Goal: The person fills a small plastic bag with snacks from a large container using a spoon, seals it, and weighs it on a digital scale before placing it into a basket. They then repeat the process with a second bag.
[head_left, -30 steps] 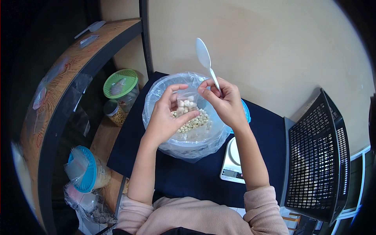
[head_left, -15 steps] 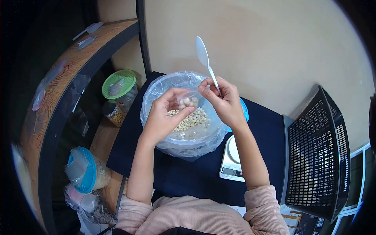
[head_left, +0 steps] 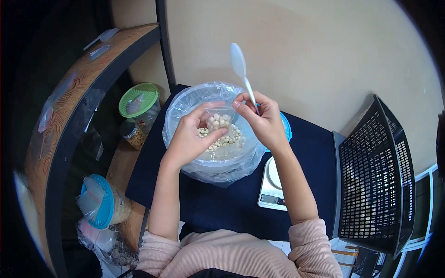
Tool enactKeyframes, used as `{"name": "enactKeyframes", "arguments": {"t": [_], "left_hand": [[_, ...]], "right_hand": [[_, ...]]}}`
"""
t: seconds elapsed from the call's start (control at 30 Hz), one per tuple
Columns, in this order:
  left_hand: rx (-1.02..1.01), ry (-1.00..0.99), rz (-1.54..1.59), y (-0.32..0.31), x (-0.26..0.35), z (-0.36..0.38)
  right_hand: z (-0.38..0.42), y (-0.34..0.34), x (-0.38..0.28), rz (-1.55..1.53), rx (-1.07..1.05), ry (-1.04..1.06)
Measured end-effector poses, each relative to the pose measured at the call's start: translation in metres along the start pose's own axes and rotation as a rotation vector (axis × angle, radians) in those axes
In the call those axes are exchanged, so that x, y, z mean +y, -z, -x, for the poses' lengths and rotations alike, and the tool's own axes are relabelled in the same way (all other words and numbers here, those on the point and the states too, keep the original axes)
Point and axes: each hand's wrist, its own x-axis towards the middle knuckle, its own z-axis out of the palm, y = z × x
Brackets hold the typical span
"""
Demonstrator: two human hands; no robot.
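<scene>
A small clear bag of pale, round pieces is held in my left hand, its fingers wrapped round the side. My right hand grips the handle of a white plastic spoon, bowl upward, and its fingertips are pinched near the bag's top edge. Below both hands stands a tub lined with clear plastic, holding many pale pieces. Partly behind my right forearm lies a white digital scale.
A black plastic basket stands at the right. On the left are a curved wooden shelf, a green-lidded container, a jar and a blue-lidded container. A dark cloth covers the table.
The small bag shows more of its contents and sits slightly further left. My right hand and the spoon have shifted slightly left.
</scene>
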Motion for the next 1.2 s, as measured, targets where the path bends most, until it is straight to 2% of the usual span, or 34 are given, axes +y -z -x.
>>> {"name": "enactKeyframes", "arguments": {"t": [0.1, 0.2, 0.27, 0.33, 0.47, 0.57, 0.73, 0.87, 1.03, 1.1, 1.2], "left_hand": [[-0.006, 0.032, -0.023, 0.001, 0.002, -0.001], [-0.083, -0.036, -0.132, -0.001, -0.005, 0.0], [0.049, -0.209, -0.252, -0.004, 0.002, 0.001], [0.049, -0.22, -0.278, -0.006, 0.0, 0.0], [0.047, -0.173, -0.264, -0.006, -0.004, -0.001], [0.081, -0.171, -0.203, -0.008, -0.005, -0.001], [0.035, -0.132, -0.214, -0.006, -0.005, -0.001], [0.027, -0.152, -0.212, -0.006, -0.007, -0.001], [0.039, -0.123, -0.248, -0.005, -0.005, -0.001], [0.063, -0.132, -0.235, -0.007, -0.008, -0.001], [0.086, -0.144, -0.218, -0.007, -0.01, -0.001]], "right_hand": [[0.002, 0.0, -0.005, 0.058, -0.025, 0.039], [0.006, 0.005, -0.007, 0.184, -0.075, 0.093], [0.007, 0.015, -0.006, 0.261, -0.088, 0.104], [0.012, 0.031, -0.006, 0.145, 0.122, 0.076], [0.041, 0.083, -0.011, 0.455, 0.311, 0.143], [0.077, 0.116, 0.008, 0.657, 0.379, -0.034], [0.134, 0.128, 0.072, 0.557, 0.501, -0.368], [0.153, 0.123, 0.105, 0.539, 0.598, -0.494], [0.162, 0.12, 0.123, 0.473, 0.633, -0.552], [0.167, 0.123, 0.131, 0.68, 0.623, -0.491], [0.172, 0.123, 0.128, 0.689, 0.665, -0.446]]}}
